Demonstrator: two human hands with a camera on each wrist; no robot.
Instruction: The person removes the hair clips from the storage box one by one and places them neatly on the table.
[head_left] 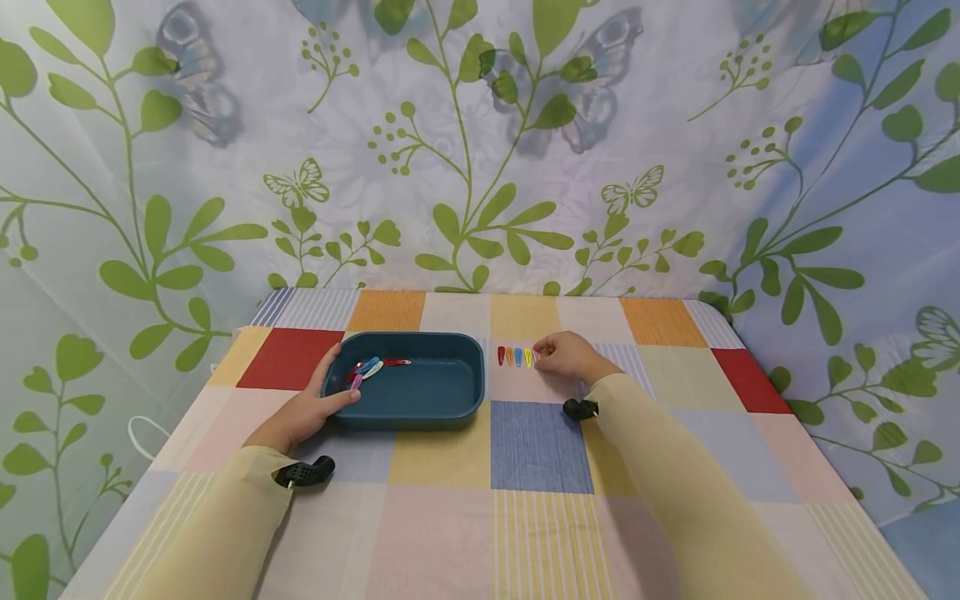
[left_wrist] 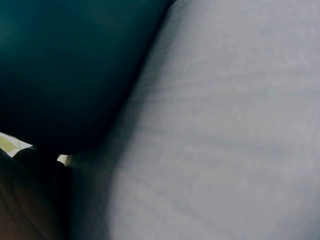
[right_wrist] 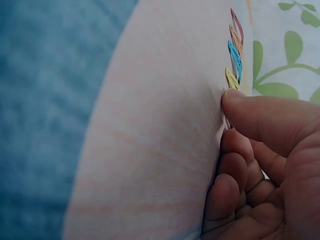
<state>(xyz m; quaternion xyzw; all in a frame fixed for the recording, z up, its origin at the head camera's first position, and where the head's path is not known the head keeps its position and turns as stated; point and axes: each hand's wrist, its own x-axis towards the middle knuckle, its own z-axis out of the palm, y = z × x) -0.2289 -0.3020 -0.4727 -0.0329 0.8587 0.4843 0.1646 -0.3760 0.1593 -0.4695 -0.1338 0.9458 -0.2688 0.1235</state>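
Note:
My left hand holds the left end of a dark teal tray, its thumb over the rim and its fingers along the side. Several colored snap hair clips lie in a loose pile inside, near that hand. To the right of the tray, red, orange, blue and yellow hair clips lie side by side in a row. At the row's right end, my right hand pinches a pink hair clip between thumb and fingers; it is mostly hidden in the right wrist view.
A patchwork-patterned cloth covers the table. Behind it hangs a leaf-and-butterfly print curtain. A white cable loops past the table's left edge. Black wrist-worn devices sit at both sleeve cuffs.

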